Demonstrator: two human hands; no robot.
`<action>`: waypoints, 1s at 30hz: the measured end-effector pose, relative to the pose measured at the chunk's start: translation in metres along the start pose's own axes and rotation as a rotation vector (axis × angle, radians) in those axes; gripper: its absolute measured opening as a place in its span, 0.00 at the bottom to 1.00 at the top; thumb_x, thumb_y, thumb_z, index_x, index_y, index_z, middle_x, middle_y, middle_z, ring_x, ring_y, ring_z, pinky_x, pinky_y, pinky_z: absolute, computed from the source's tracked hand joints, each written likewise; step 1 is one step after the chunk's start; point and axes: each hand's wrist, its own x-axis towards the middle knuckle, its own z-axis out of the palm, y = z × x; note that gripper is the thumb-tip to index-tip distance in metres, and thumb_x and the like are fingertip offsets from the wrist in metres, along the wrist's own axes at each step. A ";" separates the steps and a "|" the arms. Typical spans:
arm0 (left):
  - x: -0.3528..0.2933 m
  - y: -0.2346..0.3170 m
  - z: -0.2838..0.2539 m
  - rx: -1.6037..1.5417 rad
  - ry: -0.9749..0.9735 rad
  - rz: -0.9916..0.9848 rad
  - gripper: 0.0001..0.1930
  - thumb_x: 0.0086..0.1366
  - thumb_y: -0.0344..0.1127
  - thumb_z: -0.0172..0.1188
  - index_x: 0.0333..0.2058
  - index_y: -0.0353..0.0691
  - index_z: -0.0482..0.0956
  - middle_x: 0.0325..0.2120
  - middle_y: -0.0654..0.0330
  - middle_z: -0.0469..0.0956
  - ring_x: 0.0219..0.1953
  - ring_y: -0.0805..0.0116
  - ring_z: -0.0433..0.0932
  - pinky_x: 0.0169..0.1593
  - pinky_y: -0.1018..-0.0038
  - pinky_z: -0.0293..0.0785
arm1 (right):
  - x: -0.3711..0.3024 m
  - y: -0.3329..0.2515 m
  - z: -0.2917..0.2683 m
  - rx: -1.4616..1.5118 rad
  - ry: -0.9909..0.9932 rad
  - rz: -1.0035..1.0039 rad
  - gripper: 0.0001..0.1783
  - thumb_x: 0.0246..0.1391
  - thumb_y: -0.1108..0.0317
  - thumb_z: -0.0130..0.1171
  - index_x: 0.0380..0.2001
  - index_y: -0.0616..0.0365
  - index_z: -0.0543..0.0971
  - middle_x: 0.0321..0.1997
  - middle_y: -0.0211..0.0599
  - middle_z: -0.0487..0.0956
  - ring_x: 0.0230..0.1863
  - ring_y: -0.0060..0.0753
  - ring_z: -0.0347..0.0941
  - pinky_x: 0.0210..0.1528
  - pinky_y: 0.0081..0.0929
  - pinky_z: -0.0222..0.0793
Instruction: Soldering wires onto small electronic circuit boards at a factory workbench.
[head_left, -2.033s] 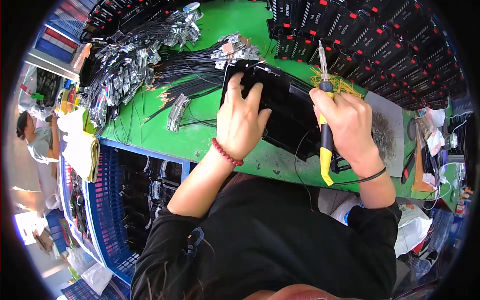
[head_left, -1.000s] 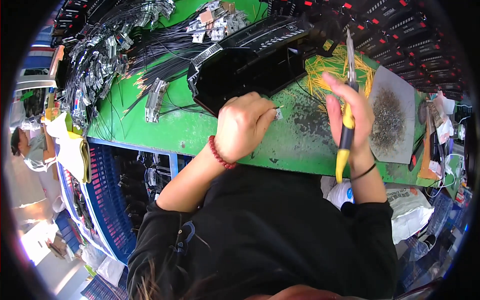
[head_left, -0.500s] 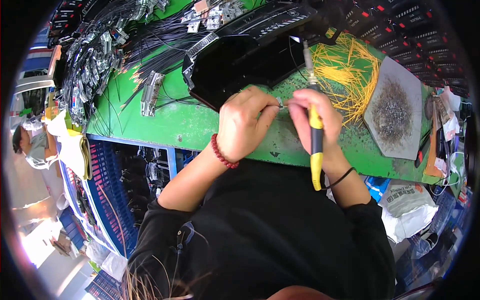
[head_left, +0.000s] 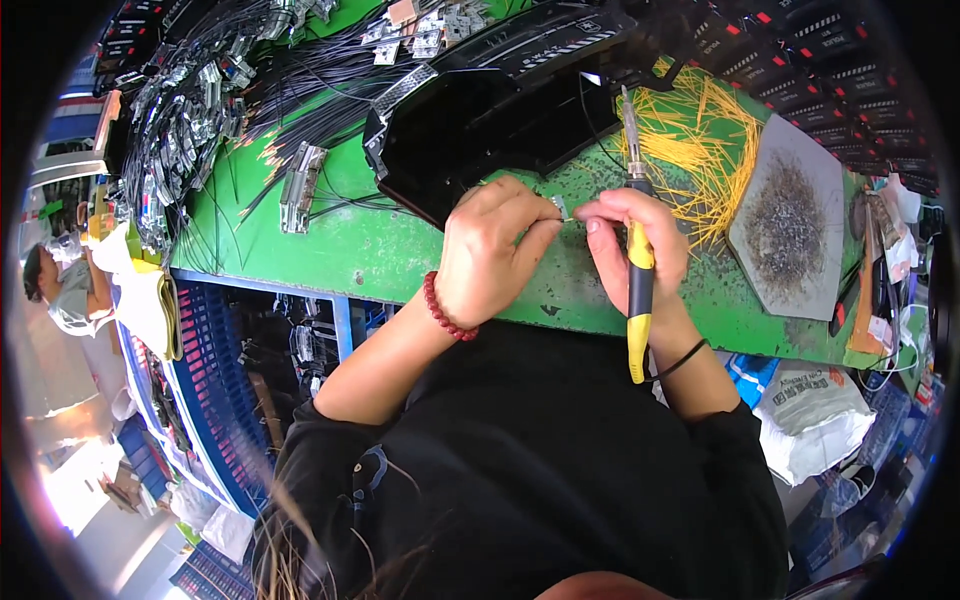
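My left hand point(head_left: 490, 240), with a red bead bracelet at the wrist, is closed in a pinch on a small pale part point(head_left: 560, 204) whose kind I cannot make out. Close to its right, my right hand point(head_left: 655, 235) has a soldering iron point(head_left: 639, 300) with a yellow and black handle tucked in it, metal tip pointing away from me. Thumb and forefinger of that hand are near the small part; whether they also grip something thin is unclear. Just beyond both hands lies a large glossy black plastic shell point(head_left: 470, 130) on the green bench point(head_left: 400, 255).
Thin yellow wires point(head_left: 705, 150) lie loose right of the iron, beside a grey pad point(head_left: 820, 225) with a scorched middle. Black cables with small clear parts point(head_left: 205, 130) are heaped at the far left. Dark printed panels point(head_left: 800, 60) stand far right. A person point(head_left: 70, 285) is at the left.
My right hand has shifted slightly right, and the iron's tip has swung a little right and nearer. The left hand keeps its pinch almost in place.
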 end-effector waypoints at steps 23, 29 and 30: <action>0.001 0.003 -0.003 -0.054 -0.027 -0.102 0.04 0.51 0.24 0.63 0.25 0.36 0.76 0.23 0.56 0.75 0.28 0.56 0.76 0.32 0.68 0.72 | 0.001 0.001 0.000 0.122 0.008 0.085 0.15 0.50 0.83 0.57 0.43 0.64 0.74 0.34 0.43 0.82 0.35 0.30 0.81 0.36 0.22 0.76; 0.000 0.002 -0.002 -0.023 -0.034 -0.116 0.04 0.51 0.25 0.63 0.25 0.36 0.77 0.23 0.56 0.75 0.27 0.56 0.76 0.32 0.67 0.72 | -0.002 0.007 -0.003 0.012 0.033 -0.015 0.16 0.45 0.80 0.62 0.40 0.59 0.76 0.31 0.33 0.84 0.27 0.28 0.79 0.29 0.21 0.70; 0.001 0.002 -0.002 -0.009 -0.039 -0.108 0.04 0.51 0.25 0.63 0.25 0.36 0.77 0.23 0.56 0.75 0.27 0.56 0.76 0.32 0.67 0.72 | -0.003 0.007 -0.007 -0.015 -0.061 -0.045 0.16 0.49 0.81 0.59 0.43 0.61 0.73 0.34 0.40 0.83 0.33 0.30 0.80 0.34 0.22 0.73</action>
